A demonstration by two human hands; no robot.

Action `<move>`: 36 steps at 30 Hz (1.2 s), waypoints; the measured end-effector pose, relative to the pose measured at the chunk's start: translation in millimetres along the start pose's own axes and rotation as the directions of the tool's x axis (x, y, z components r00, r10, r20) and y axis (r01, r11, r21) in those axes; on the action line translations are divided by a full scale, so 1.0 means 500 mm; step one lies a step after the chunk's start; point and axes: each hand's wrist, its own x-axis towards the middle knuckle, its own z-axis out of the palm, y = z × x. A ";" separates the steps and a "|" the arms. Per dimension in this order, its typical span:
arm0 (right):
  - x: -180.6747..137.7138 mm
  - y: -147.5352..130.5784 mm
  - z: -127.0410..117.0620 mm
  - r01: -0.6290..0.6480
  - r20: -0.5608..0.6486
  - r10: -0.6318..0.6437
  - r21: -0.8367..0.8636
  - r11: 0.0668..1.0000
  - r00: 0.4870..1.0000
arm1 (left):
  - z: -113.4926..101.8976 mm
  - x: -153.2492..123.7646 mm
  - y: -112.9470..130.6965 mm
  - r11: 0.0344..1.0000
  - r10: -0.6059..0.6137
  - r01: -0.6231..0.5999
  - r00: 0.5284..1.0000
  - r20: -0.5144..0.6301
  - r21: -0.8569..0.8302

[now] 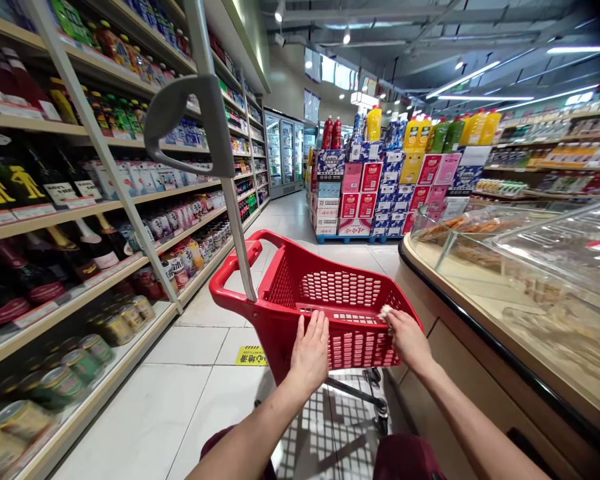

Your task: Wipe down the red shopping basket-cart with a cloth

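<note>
A red plastic shopping cart (340,273) with a perforated basket stands side-on in front of me. My left hand (310,350) lies with its fingers stretched out against the near side of the basket, at the rim. Near the right end of that rim, my right hand (407,340) is closed on a small crumpled white cloth (385,311), which may be a tissue. Part of the cloth is hidden by the fingers. From the cart's handle end rises a metal pole (237,227) with a grey loop grip (220,127).
Drink shelves (150,193) line the left side. On the right is a counter (445,327) with clear covers. Stacked drink cartons (360,193) stand on a blue pallet ahead, with glass-door fridges (283,150) behind. A yellow floor sticker (251,356) lies beside the cart.
</note>
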 end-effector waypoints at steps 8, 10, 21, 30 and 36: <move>-0.015 -0.058 0.019 0.207 -0.062 -0.199 0.161 0.965 0.978 | -0.026 -0.001 -0.038 1.000 -0.017 0.018 0.999 -0.035 0.022; -0.020 -0.024 0.014 0.047 -0.060 -0.041 0.108 0.993 0.997 | -0.033 -0.003 -0.061 0.996 -0.071 0.074 0.995 -0.067 0.049; -0.037 -0.082 0.008 0.179 -0.063 -0.169 0.220 0.959 0.984 | -0.039 -0.014 -0.086 0.994 -0.104 0.107 0.989 -0.102 0.025; -0.028 -0.158 0.023 0.252 -0.078 -0.240 0.281 0.926 0.968 | -0.049 -0.017 -0.085 0.988 -0.150 0.154 0.977 -0.152 0.016; -0.060 -0.088 0.022 0.117 -0.089 -0.098 0.249 0.961 0.991 | -0.101 -0.071 -0.187 0.952 -0.305 0.280 0.854 -0.421 -0.122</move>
